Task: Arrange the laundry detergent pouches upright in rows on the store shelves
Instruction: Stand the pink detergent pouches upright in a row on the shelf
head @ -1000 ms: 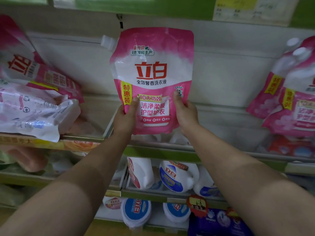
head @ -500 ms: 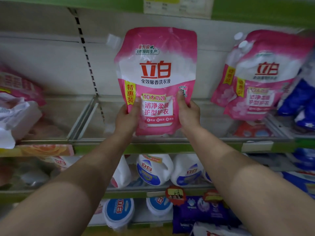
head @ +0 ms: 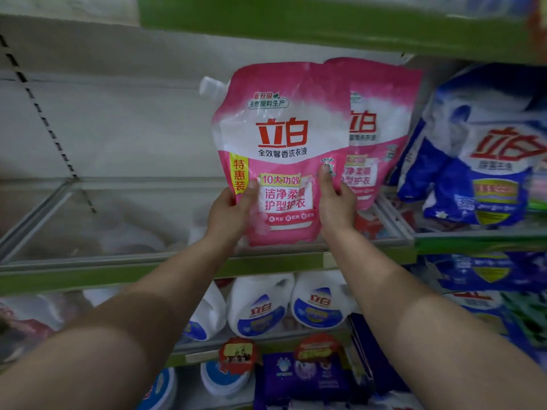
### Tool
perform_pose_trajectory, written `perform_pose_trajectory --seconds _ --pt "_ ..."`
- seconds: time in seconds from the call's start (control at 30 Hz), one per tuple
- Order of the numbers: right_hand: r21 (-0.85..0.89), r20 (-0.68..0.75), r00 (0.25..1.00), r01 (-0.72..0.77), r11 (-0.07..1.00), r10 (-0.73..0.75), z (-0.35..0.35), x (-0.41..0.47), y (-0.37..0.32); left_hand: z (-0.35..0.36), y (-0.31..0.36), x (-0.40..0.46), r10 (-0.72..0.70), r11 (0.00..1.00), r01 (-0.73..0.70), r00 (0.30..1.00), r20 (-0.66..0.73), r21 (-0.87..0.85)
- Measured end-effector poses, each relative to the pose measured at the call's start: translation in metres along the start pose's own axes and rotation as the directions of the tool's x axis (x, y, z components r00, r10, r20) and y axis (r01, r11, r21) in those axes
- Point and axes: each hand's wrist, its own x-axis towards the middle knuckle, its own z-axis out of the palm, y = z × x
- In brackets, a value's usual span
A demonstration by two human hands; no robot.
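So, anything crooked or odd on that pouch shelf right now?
Nothing damaged or spilled. The held pouch is upright, overlapping the pink pouch behind it; the blue bags on the right lean untidily.

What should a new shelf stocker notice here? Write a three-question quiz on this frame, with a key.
1. True or false: both hands grip the pink detergent pouch by its lower part.
2. What stands directly behind and to the right of the held pouch?
A. a white jug
B. a second pink pouch
C. a purple pack
3. Fill in: the white cap sits at the pouch's upper ____ corner.

Key
1. True: the left hand and right hand hold its lower edges, thumbs on the front.
2. B: the second pink pouch, beside the blue detergent bags.
3. Left.
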Motion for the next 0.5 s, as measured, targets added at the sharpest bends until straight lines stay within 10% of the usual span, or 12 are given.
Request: perform_pose_trajectory --seconds 0.5 --pt "0.084 -0.210 0.977 0.042 0.996 -0.023 -0.103 0.054 -0.009 0.122 -0.004 0.005 0.025 0.998 -0.037 0.963 0.267 0.041"
